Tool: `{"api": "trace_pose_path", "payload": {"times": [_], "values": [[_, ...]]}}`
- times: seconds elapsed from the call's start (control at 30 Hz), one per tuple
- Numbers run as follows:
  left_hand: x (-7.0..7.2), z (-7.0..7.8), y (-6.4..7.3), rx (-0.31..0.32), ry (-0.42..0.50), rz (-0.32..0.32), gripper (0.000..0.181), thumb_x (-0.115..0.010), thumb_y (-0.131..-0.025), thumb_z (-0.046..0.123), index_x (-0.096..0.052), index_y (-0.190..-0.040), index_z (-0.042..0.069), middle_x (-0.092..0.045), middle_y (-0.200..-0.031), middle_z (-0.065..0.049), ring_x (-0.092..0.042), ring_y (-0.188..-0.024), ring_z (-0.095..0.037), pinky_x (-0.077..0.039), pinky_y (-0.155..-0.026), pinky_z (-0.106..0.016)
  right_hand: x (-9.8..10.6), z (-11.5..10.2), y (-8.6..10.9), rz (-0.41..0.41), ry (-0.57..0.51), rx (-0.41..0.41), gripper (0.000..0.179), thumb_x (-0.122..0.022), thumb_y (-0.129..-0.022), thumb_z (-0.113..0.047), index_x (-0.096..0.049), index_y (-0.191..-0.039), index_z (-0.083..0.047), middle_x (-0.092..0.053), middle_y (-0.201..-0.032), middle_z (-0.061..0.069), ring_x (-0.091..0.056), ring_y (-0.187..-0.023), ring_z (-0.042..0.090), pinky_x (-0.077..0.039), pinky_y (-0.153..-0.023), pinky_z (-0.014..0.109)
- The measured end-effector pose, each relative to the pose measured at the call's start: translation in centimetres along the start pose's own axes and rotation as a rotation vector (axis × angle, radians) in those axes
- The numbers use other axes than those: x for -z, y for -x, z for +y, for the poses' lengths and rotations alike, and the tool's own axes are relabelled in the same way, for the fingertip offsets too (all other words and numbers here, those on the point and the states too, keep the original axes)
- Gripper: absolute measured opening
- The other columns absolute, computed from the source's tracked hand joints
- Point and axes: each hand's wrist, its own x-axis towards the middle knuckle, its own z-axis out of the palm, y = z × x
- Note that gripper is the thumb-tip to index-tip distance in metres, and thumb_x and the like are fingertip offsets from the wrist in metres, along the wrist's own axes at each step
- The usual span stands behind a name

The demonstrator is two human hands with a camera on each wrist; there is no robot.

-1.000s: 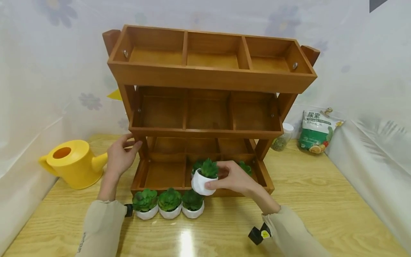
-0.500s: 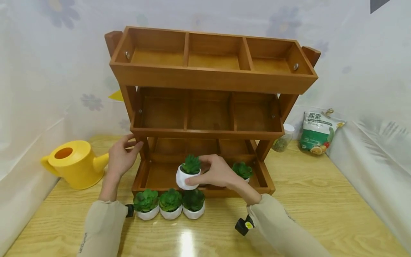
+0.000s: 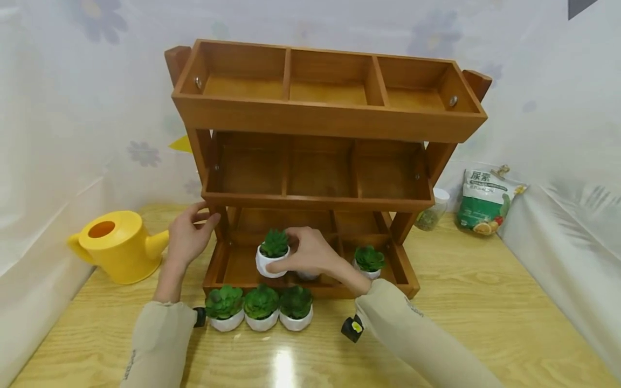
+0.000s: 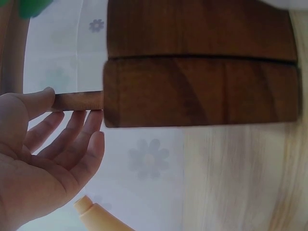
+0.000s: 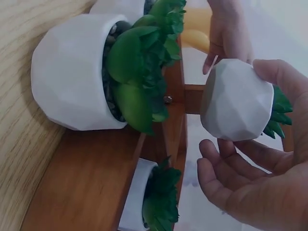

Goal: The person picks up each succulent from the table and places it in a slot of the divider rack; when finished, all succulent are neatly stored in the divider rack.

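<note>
My right hand (image 3: 312, 253) grips a small white faceted pot with a spiky green succulent (image 3: 271, 264), tilted slightly. It hangs over the left compartment of the bottom tier; in the right wrist view thumb and fingers lie on opposite sides of the white pot (image 5: 238, 103). My left hand (image 3: 189, 234) holds the left upright of the brown wooden three-tier plant stand (image 3: 330, 121), thumb on one side of the wooden strip (image 4: 79, 101), fingers on the other. A potted succulent (image 3: 370, 261) sits in the bottom right compartment; another white pot (image 3: 306, 275), mostly hidden by my right hand, is in the middle one.
Three potted succulents (image 3: 262, 310) stand in a row on the table before the stand. A yellow watering can (image 3: 121, 248) is at the left. Behind the stand's right side are a lidded jar (image 3: 430, 213) and a green and white bag (image 3: 487, 202).
My right hand has carried the potted succulent leftward, from the middle compartment to over the left one. The plant in the right compartment has come into fuller view. My left hand keeps its place.
</note>
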Motion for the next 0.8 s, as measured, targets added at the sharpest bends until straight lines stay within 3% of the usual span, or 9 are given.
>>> {"api": "trace_pose_path", "payload": {"times": [0.27,0.53,0.8], "values": [[-0.1,-0.1,-0.1,0.002,-0.012,0.010,0.046,-0.058,-0.097,0.024,-0.052,-0.134,-0.003,-0.058,-0.123,-0.030,-0.062,-0.101,-0.045,-0.053,-0.082,-0.055,-0.9,-0.7,-2.0,-0.010,0.045,0.047,0.059,-0.081,-0.070,-0.039,-0.065,-0.120,-0.013,-0.066,-0.100,-0.004,-0.059,-0.082,0.010,-0.050,-0.070,0.027],[-0.2,0.1,-0.2,-0.001,-0.003,0.003,0.045,-0.058,-0.097,0.023,-0.052,-0.134,-0.003,-0.058,-0.123,-0.030,-0.063,-0.101,-0.045,-0.053,-0.081,-0.054,-1.8,-1.9,-3.9,-0.114,0.093,0.021,0.072,-0.079,-0.073,-0.039,-0.055,-0.136,-0.014,-0.057,-0.133,0.000,-0.053,-0.118,0.018,-0.047,-0.095,0.036],[-0.1,0.0,-0.2,0.004,0.003,-0.005,0.046,-0.057,-0.097,0.024,-0.051,-0.134,-0.002,-0.057,-0.124,-0.029,-0.062,-0.104,-0.045,-0.053,-0.082,-0.054,-2.4,-2.3,-5.3,-0.150,0.160,0.008,0.071,-0.078,-0.072,-0.039,-0.056,-0.135,-0.013,-0.059,-0.128,0.001,-0.057,-0.110,0.016,-0.050,-0.085,0.029]]}}
